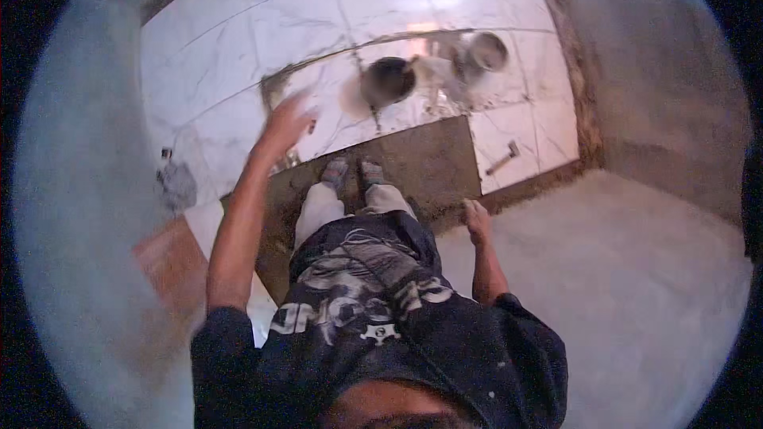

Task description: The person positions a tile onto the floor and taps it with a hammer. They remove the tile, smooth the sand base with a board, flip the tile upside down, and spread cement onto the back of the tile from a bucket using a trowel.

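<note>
My left hand (284, 129) reaches out over the white marbled tiles (214, 59), left of a dark bucket (389, 80). Motion smears its fingers, so whether they hold anything cannot be made out. Close to my right side, my right hand (477, 222) hangs in the air with its fingers curled in, and no object shows in it. Below it runs the edge of the dark, untiled strip (433, 155) on which my feet stand. A hammer-like tool (502, 158) lies on a tile beyond my right hand.
A second, greyish bucket (487, 52) stands right of the dark one, with blurred items between them. On the left are a crumpled plastic bag (176, 184) and a reddish-brown slab (170, 259). Bare grey walls (668, 71) enclose the tiled area.
</note>
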`<action>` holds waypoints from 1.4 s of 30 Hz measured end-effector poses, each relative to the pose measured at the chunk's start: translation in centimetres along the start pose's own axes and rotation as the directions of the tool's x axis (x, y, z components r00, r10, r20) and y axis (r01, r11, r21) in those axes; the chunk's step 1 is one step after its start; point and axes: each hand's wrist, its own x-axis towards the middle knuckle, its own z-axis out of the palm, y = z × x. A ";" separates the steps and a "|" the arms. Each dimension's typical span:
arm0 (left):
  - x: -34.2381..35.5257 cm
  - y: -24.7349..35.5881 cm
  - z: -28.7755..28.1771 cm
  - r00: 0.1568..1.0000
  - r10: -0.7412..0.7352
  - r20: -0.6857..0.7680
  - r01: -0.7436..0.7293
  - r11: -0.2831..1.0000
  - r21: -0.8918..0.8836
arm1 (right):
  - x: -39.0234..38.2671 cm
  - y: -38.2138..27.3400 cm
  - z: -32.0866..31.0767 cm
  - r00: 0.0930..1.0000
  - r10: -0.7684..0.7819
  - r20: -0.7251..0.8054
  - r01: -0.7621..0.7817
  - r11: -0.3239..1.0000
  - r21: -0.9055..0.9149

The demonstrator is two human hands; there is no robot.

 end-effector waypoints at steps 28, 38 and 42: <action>-6.6 9.9 18.9 1.000 0.016 0.020 0.005 0.643 -0.766 | -3.7 -3.7 -21.2 0.972 -0.067 -0.225 -0.043 0.891 -0.452; -19.1 -1.5 38.7 0.920 -0.136 0.368 0.317 0.812 -0.490 | -8.7 7.4 -25.4 0.913 0.314 -0.261 -0.406 0.764 -0.501; -19.6 -0.7 37.6 0.923 -0.183 0.337 0.350 0.764 -0.543 | -4.3 2.0 -25.3 0.972 0.022 -0.235 -0.165 0.774 -0.612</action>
